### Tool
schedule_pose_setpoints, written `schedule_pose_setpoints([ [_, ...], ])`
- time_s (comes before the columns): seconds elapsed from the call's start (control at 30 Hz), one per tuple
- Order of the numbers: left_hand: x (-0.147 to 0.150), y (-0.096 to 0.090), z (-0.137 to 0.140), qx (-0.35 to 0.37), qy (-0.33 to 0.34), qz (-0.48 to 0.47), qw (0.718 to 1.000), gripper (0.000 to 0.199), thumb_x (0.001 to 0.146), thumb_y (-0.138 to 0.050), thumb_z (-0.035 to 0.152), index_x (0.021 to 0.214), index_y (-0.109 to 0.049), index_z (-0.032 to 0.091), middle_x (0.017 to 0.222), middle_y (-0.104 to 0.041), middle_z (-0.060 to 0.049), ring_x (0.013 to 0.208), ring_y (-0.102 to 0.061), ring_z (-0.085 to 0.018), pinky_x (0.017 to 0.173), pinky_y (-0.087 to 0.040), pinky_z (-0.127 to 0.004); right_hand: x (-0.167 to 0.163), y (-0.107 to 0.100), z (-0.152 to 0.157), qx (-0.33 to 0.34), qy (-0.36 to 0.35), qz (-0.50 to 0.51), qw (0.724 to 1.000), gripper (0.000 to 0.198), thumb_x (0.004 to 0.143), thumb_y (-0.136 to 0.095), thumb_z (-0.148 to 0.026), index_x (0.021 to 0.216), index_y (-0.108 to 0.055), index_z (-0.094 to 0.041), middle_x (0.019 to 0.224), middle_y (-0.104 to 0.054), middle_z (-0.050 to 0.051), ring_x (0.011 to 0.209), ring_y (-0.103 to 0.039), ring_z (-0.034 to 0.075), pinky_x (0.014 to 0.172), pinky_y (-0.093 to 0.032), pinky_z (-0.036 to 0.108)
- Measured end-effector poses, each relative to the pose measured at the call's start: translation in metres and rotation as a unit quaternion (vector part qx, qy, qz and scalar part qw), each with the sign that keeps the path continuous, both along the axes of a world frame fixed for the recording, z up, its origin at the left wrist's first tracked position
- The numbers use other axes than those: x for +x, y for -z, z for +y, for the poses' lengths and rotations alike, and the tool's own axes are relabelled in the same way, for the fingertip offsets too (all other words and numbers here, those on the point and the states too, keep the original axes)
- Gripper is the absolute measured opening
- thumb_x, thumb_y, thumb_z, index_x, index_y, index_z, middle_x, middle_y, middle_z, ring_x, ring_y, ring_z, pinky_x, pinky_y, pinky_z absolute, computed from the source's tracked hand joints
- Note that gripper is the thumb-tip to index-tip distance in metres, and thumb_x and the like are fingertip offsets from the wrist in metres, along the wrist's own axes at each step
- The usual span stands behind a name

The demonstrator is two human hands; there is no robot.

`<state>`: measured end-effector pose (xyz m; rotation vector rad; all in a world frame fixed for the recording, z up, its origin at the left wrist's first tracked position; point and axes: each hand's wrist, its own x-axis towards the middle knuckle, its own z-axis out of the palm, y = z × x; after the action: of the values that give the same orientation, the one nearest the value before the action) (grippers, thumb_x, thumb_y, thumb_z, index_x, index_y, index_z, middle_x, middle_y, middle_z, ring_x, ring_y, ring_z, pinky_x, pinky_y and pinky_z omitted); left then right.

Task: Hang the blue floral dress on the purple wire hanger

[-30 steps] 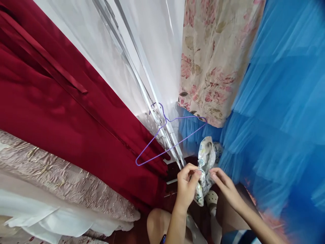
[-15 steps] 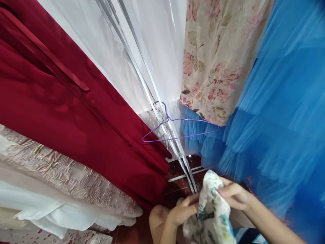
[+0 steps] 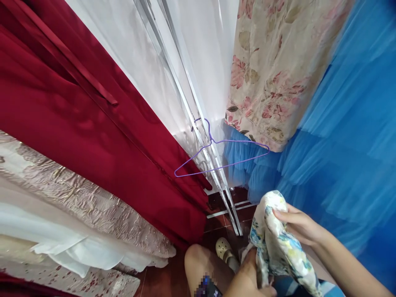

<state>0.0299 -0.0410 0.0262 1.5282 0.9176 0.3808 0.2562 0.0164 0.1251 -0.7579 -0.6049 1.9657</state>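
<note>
A white garment [image 3: 278, 243] with blue, green and yellow flowers is bunched up over my lap, at the lower right of the head view. My right hand [image 3: 300, 225] grips its upper part, thumb on the near side. Lower down, my left hand [image 3: 250, 274] is closed on a fold of the same cloth; some of its fingers are hidden in the fabric. Ahead of both hands, apart from them, a purple wire hanger [image 3: 221, 168] hangs by its hook on a metal rack [image 3: 198, 99].
Long red cloth [image 3: 123, 156] hangs at the left, above a beige embroidered garment [image 3: 102, 206]. A cream floral garment [image 3: 272, 82] and blue tulle [image 3: 349, 144] hang at the right. On the dark red tiled floor [image 3: 161, 280] is a foot in a pale clog [image 3: 223, 248].
My right hand has raised the garment's upper part slightly and moved it to the right. My left hand has slid lower on the cloth. The view has shifted a little, showing the clog.
</note>
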Motion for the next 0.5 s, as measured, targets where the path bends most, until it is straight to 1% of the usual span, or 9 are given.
schedule_pose_setpoints([
  [0.1,-0.016,0.027,0.004,0.113,-0.067,0.079,0.988,0.071,0.077,-0.049,0.006,0.145,-0.042,0.024,0.145,-0.049,-0.01,0.134,-0.044,-0.023,0.115,-0.031,-0.036,0.013,0.0,0.002,-0.006,0.044,-0.03,0.999,0.028,0.067,-0.084,-0.034,0.088,-0.071,-0.02,0.074,-0.074,0.004,0.068,-0.069,0.022,0.069,-0.054,0.033],
  [0.17,-0.04,0.031,0.016,0.176,-0.108,0.138,0.969,0.059,0.078,-0.041,0.005,0.132,-0.057,0.023,0.128,-0.062,-0.01,0.12,-0.055,-0.023,0.105,-0.041,-0.036,0.024,-0.001,0.004,-0.002,0.07,-0.058,0.996,0.029,0.067,-0.082,-0.035,0.089,-0.07,-0.02,0.075,-0.073,0.004,0.069,-0.069,0.023,0.067,-0.054,0.034],
  [0.2,-0.055,0.027,0.024,0.209,-0.12,0.17,0.955,0.05,0.079,-0.041,0.006,0.119,-0.066,0.024,0.114,-0.067,-0.009,0.109,-0.06,-0.024,0.098,-0.045,-0.035,0.028,-0.002,0.006,0.009,0.076,-0.076,0.994,0.028,0.068,-0.08,-0.036,0.089,-0.069,-0.02,0.075,-0.073,0.004,0.068,-0.068,0.024,0.065,-0.053,0.034],
  [0.23,-0.071,0.02,0.034,0.238,-0.114,0.2,0.944,0.043,0.077,-0.042,0.007,0.102,-0.071,0.024,0.099,-0.069,-0.008,0.099,-0.062,-0.024,0.092,-0.048,-0.035,0.032,-0.003,0.008,0.031,0.075,-0.099,0.992,0.027,0.068,-0.079,-0.037,0.087,-0.069,-0.019,0.074,-0.072,0.004,0.066,-0.067,0.024,0.063,-0.052,0.033],
  [0.27,-0.087,0.011,0.045,0.267,-0.1,0.221,0.933,0.038,0.073,-0.042,0.006,0.088,-0.072,0.023,0.087,-0.068,-0.007,0.089,-0.062,-0.023,0.087,-0.049,-0.035,0.034,-0.006,0.012,0.063,0.065,-0.127,0.988,0.025,0.07,-0.077,-0.038,0.084,-0.069,-0.018,0.072,-0.07,0.004,0.064,-0.065,0.023,0.061,-0.05,0.032],
  [0.33,-0.118,-0.013,0.068,0.333,-0.086,0.234,0.909,0.038,0.067,-0.039,0.002,0.076,-0.071,0.02,0.084,-0.066,-0.007,0.087,-0.06,-0.023,0.086,-0.049,-0.037,0.035,-0.014,0.02,0.166,0.024,-0.203,0.965,0.023,0.075,-0.074,-0.039,0.077,-0.068,-0.017,0.075,-0.068,0.005,0.065,-0.062,0.021,0.06,-0.048,0.03],
  [0.37,-0.133,-0.025,0.081,0.368,-0.088,0.247,0.892,0.038,0.065,-0.04,0.001,0.076,-0.071,0.02,0.089,-0.067,-0.008,0.093,-0.059,-0.024,0.09,-0.047,-0.039,0.032,-0.019,0.025,0.229,0.002,-0.245,0.942,0.022,0.077,-0.072,-0.038,0.074,-0.068,-0.016,0.081,-0.068,0.005,0.069,-0.062,0.02,0.064,-0.048,0.03],
  [0.43,-0.16,-0.05,0.107,0.401,-0.101,0.307,0.857,0.039,0.067,-0.042,0.001,0.079,-0.073,0.021,0.095,-0.068,-0.008,0.098,-0.057,-0.024,0.098,-0.043,-0.044,0.025,-0.027,0.036,0.344,-0.027,-0.317,0.883,0.021,0.081,-0.071,-0.036,0.074,-0.07,-0.016,0.102,-0.066,0.008,0.086,-0.063,0.023,0.078,-0.049,0.033],
  [0.5,-0.182,-0.073,0.136,0.413,-0.132,0.359,0.827,0.037,0.074,-0.045,0.005,0.086,-0.076,0.022,0.102,-0.068,-0.008,0.102,-0.057,-0.026,0.099,-0.042,-0.045,0.014,-0.033,0.048,0.42,-0.043,-0.36,0.832,0.019,0.084,-0.069,-0.036,0.081,-0.073,-0.018,0.123,-0.06,0.009,0.108,-0.06,0.028,0.095,-0.045,0.037],
])
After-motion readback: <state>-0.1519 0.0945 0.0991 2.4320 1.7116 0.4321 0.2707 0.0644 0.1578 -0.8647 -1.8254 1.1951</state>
